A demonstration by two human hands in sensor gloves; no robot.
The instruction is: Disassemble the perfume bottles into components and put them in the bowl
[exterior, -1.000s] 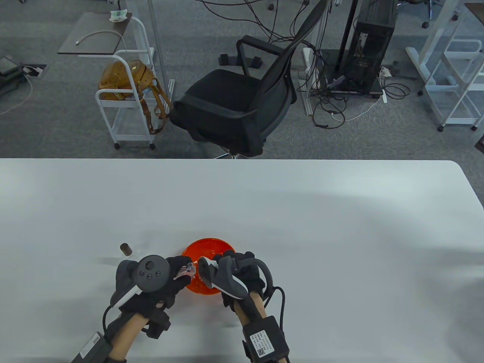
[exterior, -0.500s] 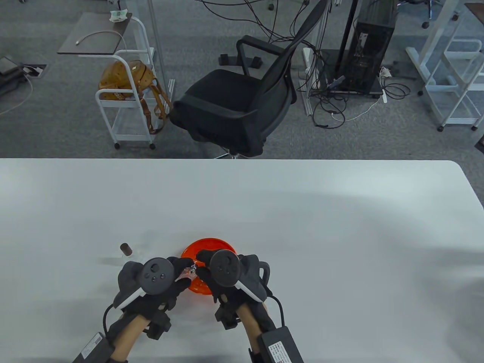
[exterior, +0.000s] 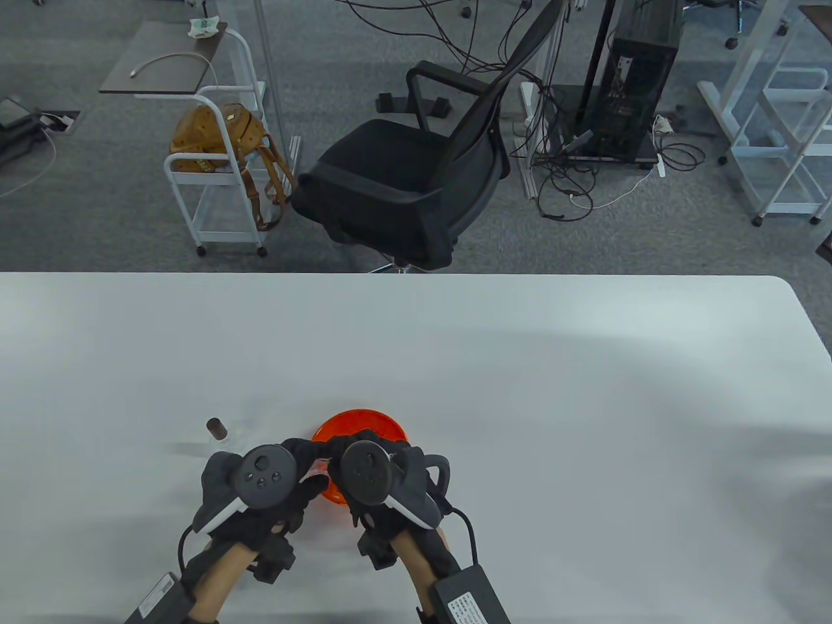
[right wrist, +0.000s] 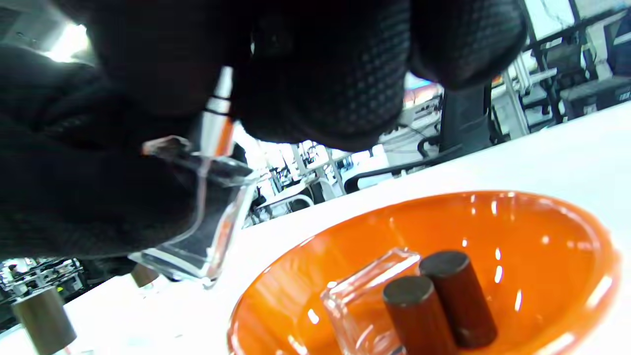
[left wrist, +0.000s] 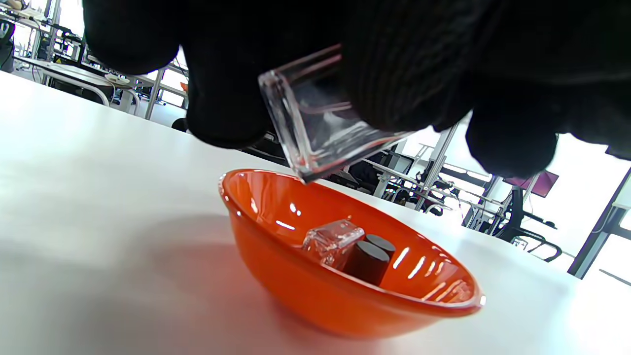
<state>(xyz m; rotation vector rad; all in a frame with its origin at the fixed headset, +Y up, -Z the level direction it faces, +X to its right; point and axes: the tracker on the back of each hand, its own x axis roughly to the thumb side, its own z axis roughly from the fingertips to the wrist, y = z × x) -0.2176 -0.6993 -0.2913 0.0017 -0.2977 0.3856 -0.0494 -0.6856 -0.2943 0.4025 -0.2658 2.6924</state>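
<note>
My left hand (exterior: 305,471) grips a clear square glass perfume bottle (left wrist: 320,118) just above the near-left rim of the orange bowl (exterior: 383,422). My right hand (exterior: 338,455) pinches the silver spray nozzle (right wrist: 217,118) at the bottle's top (right wrist: 202,217). The bowl (left wrist: 296,286) holds a clear glass bottle body (right wrist: 365,296) and two dark brown caps (right wrist: 443,296). Another perfume bottle with a dark brown cap (exterior: 216,428) stands on the table left of the bowl.
The white table (exterior: 520,364) stretches wide to the right and back. Beyond its far edge stand a black office chair (exterior: 416,169), a white cart with a brown bag (exterior: 218,140), and cables on the floor.
My right hand has turned palm-down and moved left onto the top of the bottle in my left hand. The left hand has stayed put above the bowl's rim.
</note>
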